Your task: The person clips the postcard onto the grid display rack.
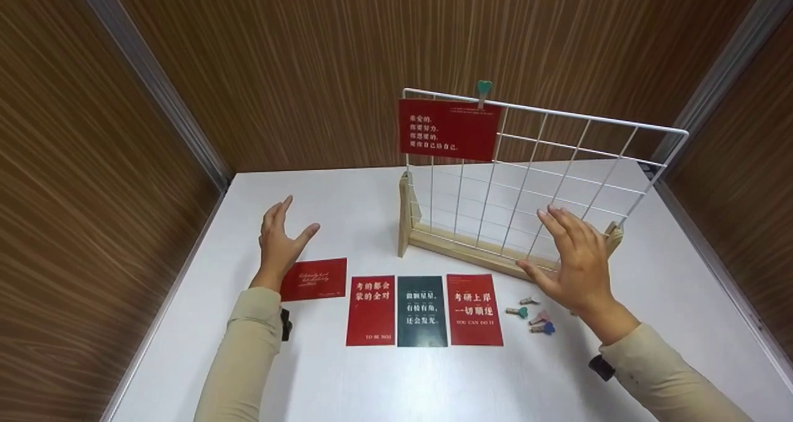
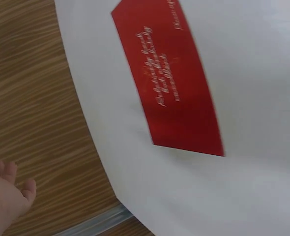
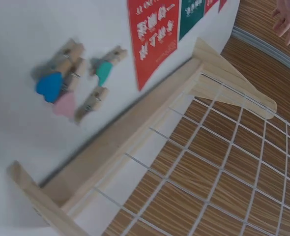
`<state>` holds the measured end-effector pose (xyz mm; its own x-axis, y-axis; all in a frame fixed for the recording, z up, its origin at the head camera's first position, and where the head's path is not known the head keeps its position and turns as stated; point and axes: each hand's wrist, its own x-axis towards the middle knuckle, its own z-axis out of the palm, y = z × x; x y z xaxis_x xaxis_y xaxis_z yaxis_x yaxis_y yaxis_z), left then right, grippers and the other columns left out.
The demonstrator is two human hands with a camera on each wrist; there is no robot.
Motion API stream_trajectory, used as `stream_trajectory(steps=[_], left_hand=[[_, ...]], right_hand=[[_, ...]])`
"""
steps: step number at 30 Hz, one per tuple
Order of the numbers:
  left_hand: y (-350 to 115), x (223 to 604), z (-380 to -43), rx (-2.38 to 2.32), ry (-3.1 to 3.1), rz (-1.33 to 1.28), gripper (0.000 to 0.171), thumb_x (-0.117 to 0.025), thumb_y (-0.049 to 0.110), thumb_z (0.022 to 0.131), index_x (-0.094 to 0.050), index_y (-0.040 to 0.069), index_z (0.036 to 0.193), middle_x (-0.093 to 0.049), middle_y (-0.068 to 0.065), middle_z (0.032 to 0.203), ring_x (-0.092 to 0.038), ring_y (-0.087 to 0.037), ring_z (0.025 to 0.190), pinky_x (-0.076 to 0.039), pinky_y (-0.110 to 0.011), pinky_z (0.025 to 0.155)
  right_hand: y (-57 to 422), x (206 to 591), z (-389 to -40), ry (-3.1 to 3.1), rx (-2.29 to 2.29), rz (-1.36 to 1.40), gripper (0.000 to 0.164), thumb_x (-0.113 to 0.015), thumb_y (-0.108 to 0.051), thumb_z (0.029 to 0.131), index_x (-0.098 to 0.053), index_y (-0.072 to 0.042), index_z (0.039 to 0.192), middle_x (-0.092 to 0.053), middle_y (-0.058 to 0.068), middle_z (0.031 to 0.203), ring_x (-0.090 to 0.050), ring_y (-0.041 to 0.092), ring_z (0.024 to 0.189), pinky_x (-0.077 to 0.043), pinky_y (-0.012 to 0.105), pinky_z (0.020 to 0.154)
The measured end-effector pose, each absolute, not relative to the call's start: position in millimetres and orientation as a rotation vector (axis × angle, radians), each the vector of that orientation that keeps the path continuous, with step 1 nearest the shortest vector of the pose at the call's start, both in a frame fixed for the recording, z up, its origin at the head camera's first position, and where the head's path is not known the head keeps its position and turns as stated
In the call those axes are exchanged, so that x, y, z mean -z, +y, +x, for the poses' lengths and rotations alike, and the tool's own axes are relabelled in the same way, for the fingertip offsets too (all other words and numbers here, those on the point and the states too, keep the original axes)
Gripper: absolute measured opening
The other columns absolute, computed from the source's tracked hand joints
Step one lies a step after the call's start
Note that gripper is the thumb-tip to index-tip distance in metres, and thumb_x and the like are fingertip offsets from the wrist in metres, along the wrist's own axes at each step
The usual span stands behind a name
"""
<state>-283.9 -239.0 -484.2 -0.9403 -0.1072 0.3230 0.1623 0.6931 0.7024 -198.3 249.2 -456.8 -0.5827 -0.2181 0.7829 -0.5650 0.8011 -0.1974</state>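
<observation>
My left hand (image 1: 280,245) is raised over the left side of the table with thumb and fingers spread and nothing held. Just below it lies a red card (image 1: 322,278) with white script, also seen in the left wrist view. My right hand (image 1: 579,264) hovers before the right part of a white wire grid (image 1: 545,140), fingers apart, holding nothing. On the grid's upper left hangs a red card (image 1: 446,131), pinned by a clothespin with a green heart (image 1: 484,87). Several small wooden heart clothespins (image 3: 61,73) lie beneath the right hand.
A red card (image 1: 370,310), a dark green card (image 1: 422,310) and another red card (image 1: 476,310) lie upright in a row on the white table (image 1: 372,385). The grid stands in a wooden base (image 1: 471,251). Wood-grain panels (image 1: 347,50) enclose the table's back and sides.
</observation>
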Motion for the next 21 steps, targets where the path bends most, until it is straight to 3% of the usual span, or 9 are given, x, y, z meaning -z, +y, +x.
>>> stream_trajectory(steps=[11,18,21], left_hand=[[-260,517,-267,1.165,-2.631,0.041,0.080,-0.072,0.038,0.084,-0.032,0.012,0.148,-0.026,-0.020,0.146,-0.023,-0.037,0.135,-0.018,-0.058,0.106],[-273,534,-256,1.186,-2.669,0.136,0.080,-0.070,0.039,0.085,-0.030,0.013,0.149,-0.025,-0.020,0.147,-0.023,-0.038,0.136,-0.017,-0.059,0.107],[-278,541,-252,1.207,-2.699,0.188,0.080,-0.069,0.040,0.086,-0.029,0.013,0.150,-0.024,-0.020,0.148,-0.022,-0.038,0.136,-0.017,-0.059,0.107]], right_hand=[[259,496,-186,-2.336,-0.555,0.574,0.081,-0.049,-0.068,0.085,-0.045,-0.009,0.139,-0.048,0.016,0.136,-0.044,0.037,0.120,-0.032,0.062,0.094],[270,517,-175,-2.485,-0.591,0.549,0.083,-0.078,-0.042,0.073,-0.043,-0.013,0.142,-0.049,0.015,0.134,-0.046,0.038,0.119,-0.033,0.062,0.094],[274,524,-170,-2.526,-0.583,0.532,0.085,-0.082,-0.036,0.069,-0.043,-0.014,0.142,-0.051,0.015,0.132,-0.047,0.038,0.118,-0.034,0.061,0.094]])
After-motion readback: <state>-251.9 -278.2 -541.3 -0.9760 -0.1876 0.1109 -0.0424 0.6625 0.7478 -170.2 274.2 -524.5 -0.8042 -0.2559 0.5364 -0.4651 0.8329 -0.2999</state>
